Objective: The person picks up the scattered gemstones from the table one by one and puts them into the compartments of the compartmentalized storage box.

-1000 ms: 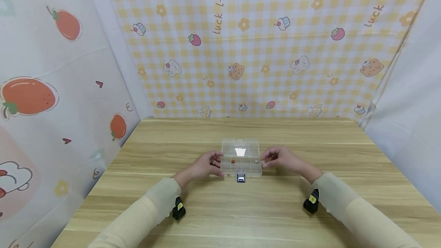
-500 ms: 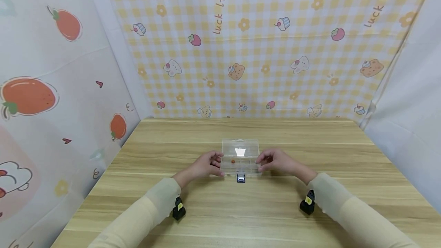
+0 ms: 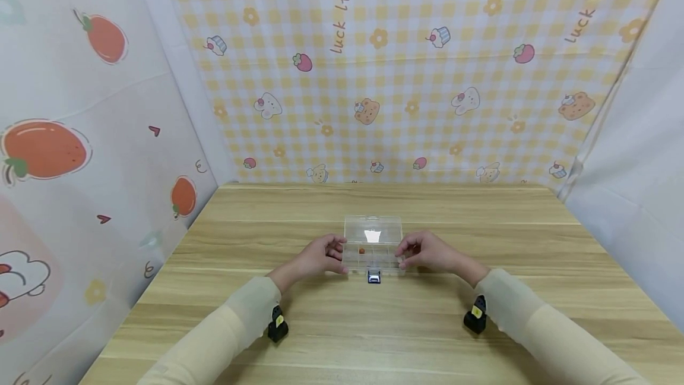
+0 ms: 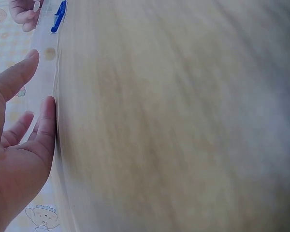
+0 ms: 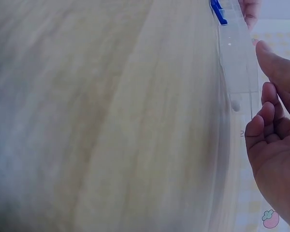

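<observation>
A clear compartment box [image 3: 380,266] lies on the table with its lid [image 3: 385,229] folded back and its blue latch [image 3: 374,278] hanging at the front. My left hand [image 3: 317,254] holds the box's left end, thumb at the front corner and index finger at the back one. My right hand [image 3: 430,252] reaches over the right end, with thumb and forefinger apart. Near its fingertips, the right wrist view shows a small whitish round piece [image 5: 236,104] through the plastic wall. A small orange round piece [image 3: 361,251] sits in a back compartment.
The wood-grain table [image 3: 385,331] spreads around the box. A checked cloth [image 3: 401,106] with printed figures hangs behind it, and a fruit-print cloth [image 3: 128,111] covers the left side. Black wrist cameras are strapped under both sleeves.
My right hand has moved left, from beside the box to over its right end. Its fingers now hide the white piece from the head view. The left hand and box stay put.
</observation>
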Action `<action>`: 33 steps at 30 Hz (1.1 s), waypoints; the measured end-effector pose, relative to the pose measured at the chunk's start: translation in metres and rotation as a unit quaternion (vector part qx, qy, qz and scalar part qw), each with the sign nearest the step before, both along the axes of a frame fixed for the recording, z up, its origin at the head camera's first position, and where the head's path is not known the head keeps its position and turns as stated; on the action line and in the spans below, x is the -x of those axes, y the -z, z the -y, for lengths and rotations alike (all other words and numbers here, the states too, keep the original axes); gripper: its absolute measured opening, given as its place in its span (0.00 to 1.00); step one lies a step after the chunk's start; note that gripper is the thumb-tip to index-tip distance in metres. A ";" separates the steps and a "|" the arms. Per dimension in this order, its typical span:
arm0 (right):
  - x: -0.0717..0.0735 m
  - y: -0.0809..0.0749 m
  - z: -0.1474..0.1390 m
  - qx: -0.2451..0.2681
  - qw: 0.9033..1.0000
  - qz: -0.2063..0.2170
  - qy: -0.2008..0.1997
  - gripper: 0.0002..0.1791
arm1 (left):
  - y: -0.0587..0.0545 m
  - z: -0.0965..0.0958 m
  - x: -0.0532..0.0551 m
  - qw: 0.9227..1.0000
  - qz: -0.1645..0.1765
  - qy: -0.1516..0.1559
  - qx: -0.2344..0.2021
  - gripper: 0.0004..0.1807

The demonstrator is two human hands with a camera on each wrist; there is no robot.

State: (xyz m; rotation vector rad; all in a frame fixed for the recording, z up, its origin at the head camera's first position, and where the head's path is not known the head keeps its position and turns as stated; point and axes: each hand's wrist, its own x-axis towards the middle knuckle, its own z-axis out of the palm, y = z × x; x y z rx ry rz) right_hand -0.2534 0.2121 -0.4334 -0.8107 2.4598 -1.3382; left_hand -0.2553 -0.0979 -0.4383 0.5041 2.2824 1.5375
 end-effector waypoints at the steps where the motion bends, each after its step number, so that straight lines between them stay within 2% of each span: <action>1: 0.000 0.000 0.000 -0.002 1.000 -0.001 -0.001 0.10 | 0.000 0.000 0.000 1.000 0.001 -0.001 0.000 0.37; 24: 0.001 0.000 -0.001 -0.008 1.000 -0.009 0.001 0.11 | -0.001 0.000 -0.002 1.000 -0.002 -0.004 0.000 0.38; 33: 0.001 -0.007 -0.004 -0.015 1.000 -0.005 0.022 0.10 | -0.001 0.002 0.000 1.000 -0.001 -0.001 0.011 0.38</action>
